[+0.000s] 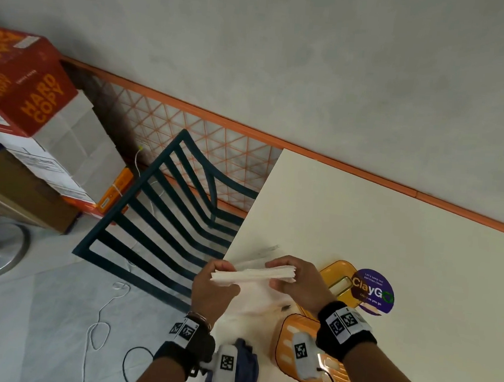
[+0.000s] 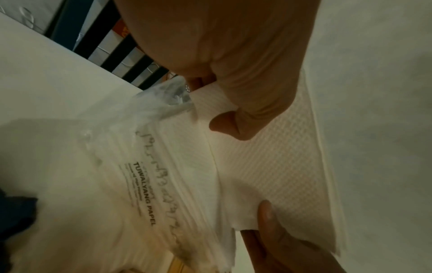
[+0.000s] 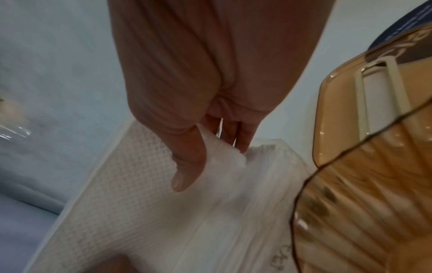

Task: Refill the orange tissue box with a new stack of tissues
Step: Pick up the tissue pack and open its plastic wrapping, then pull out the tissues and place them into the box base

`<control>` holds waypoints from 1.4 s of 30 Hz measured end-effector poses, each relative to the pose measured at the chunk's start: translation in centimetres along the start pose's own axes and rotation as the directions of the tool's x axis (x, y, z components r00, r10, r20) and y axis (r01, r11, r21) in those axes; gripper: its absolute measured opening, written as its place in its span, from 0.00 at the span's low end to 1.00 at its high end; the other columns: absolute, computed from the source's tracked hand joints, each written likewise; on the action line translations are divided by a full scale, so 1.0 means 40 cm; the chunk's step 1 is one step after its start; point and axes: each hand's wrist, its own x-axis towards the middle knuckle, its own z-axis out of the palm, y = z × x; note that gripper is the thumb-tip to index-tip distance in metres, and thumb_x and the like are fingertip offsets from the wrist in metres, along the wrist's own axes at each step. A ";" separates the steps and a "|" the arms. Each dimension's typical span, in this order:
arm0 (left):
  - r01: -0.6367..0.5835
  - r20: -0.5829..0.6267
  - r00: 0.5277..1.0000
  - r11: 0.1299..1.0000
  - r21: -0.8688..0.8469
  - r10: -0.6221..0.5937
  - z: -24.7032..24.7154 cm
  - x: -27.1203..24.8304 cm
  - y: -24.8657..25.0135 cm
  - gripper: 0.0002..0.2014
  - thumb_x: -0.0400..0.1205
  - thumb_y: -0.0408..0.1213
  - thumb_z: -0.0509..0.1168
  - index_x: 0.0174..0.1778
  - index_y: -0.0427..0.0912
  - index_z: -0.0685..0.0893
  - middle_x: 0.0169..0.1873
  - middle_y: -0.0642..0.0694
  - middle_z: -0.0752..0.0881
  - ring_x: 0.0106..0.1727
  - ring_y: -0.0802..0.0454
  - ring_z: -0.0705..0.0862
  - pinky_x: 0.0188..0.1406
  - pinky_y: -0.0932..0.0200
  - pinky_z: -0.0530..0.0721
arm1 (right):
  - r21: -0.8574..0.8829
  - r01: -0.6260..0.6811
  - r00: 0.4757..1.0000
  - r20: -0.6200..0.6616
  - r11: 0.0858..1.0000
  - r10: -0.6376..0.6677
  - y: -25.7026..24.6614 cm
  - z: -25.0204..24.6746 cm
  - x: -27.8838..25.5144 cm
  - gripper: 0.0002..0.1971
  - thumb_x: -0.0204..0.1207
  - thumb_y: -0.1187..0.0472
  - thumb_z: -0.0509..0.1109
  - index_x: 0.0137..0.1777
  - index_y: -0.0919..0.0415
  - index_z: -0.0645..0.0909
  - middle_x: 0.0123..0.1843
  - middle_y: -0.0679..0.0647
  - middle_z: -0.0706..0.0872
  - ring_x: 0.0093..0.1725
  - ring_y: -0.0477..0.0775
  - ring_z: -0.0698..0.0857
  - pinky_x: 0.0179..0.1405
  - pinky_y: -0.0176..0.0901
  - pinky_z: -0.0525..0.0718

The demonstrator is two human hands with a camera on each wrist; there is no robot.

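Note:
Both hands hold a flat stack of white tissues [image 1: 251, 274] level above the white table's [image 1: 393, 233] left edge. My left hand [image 1: 222, 277] pinches its left end, with the thumb [image 2: 233, 125] on the embossed stack [image 2: 275, 157]. My right hand [image 1: 279, 277] pinches the right end, thumb [image 3: 184, 170] on the stack [image 3: 121, 184]. Under the hands lies the clear plastic tissue pack [image 2: 145, 184] printed TUWALYANG PAPEL. The orange tissue box is in two pieces: a slotted piece [image 1: 336, 279] [image 3: 350, 103] beyond my right hand and a ribbed piece [image 1: 289, 340] [image 3: 374, 194] under my right wrist.
A purple round ClayGo sticker [image 1: 373, 289] lies beside the slotted piece. A dark green slatted chair [image 1: 166, 214] stands against the table's left edge. Cardboard boxes [image 1: 30, 95] are stacked at far left. A blue cloth [image 1: 246, 362] sits at the near table edge. White cord [image 1: 101, 327] trails on the floor.

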 end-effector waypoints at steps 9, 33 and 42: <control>-0.062 -0.063 0.996 0.997 0.035 0.065 0.038 0.005 0.011 0.20 0.61 0.24 0.76 0.41 0.54 0.87 0.40 0.51 0.91 0.45 0.45 0.91 0.45 0.46 0.93 | -0.070 -0.029 0.998 -0.061 0.997 0.024 0.003 0.022 0.013 0.13 0.72 0.65 0.80 0.53 0.47 0.91 0.49 0.43 0.93 0.50 0.42 0.90 0.51 0.43 0.88; -0.179 0.457 0.884 0.834 0.522 -0.096 0.232 -0.207 -0.009 0.20 0.80 0.33 0.73 0.68 0.51 0.81 0.45 0.52 0.86 0.43 0.57 0.86 0.38 0.69 0.82 | -0.166 -0.559 0.816 -0.288 0.813 0.502 0.212 -0.122 -0.393 0.08 0.82 0.55 0.69 0.58 0.56 0.84 0.54 0.52 0.87 0.53 0.54 0.84 0.53 0.44 0.80; -0.401 0.425 0.900 0.566 0.720 0.097 0.308 -0.234 -0.034 0.13 0.87 0.34 0.67 0.64 0.49 0.76 0.54 0.47 0.90 0.56 0.50 0.89 0.47 0.64 0.81 | -0.346 -0.612 0.787 -0.356 0.711 0.504 0.203 -0.069 -0.364 0.20 0.83 0.58 0.66 0.73 0.60 0.78 0.69 0.56 0.85 0.66 0.58 0.85 0.64 0.43 0.83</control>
